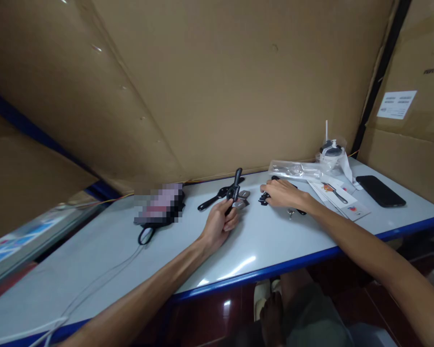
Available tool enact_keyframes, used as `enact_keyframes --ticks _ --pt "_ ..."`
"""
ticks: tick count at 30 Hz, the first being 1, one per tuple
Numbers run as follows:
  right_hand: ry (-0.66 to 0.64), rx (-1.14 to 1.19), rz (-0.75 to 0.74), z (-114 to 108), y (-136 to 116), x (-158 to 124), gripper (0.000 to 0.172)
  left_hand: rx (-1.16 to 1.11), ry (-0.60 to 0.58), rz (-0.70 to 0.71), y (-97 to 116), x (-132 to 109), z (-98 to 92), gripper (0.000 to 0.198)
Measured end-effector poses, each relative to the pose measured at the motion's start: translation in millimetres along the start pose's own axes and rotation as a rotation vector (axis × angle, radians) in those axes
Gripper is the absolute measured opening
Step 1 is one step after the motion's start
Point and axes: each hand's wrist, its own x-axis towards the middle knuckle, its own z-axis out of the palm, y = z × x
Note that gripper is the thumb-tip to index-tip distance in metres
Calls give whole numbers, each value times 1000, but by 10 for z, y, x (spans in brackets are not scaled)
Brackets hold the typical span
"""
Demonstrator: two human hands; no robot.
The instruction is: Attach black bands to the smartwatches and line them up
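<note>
While your left hand (pixel 219 222) is gripping the black bracket (pixel 235 185) by its lower end, fingers closed, upright just above the table (pixel 275 241), your right hand (pixel 282 193) is covering a small black part (pixel 264 197) beside it, grip indiscernible, so steadying the bracket is advisable.

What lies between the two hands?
Head view: small grey plates lie on the table between the left hand, gripping a black tool, and the right hand.

A pouch (pixel 159 205) lies left of the clamp (pixel 234 189) on the table (pixel 94 270), leaflets (pixel 338 195) and phone (pixel 380 191) right (phone outermost).
</note>
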Motion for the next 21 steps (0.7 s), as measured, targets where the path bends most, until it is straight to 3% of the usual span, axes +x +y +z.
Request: enact_keyframes --ticks 8,14,17,21 --pt "-70 27 -41 -26 -75 -15 37 47 -27 56 -47 -26 41 16" --pt "104 41 -15 87 -102 38 33 -161 37 18 -57 37 -25 18" --pt "159 68 -140 172 -230 50 32 -193 66 17 -61 51 -32 19" --pt "114 107 -292 260 -422 47 35 -87 61 52 -79 18 5 24"
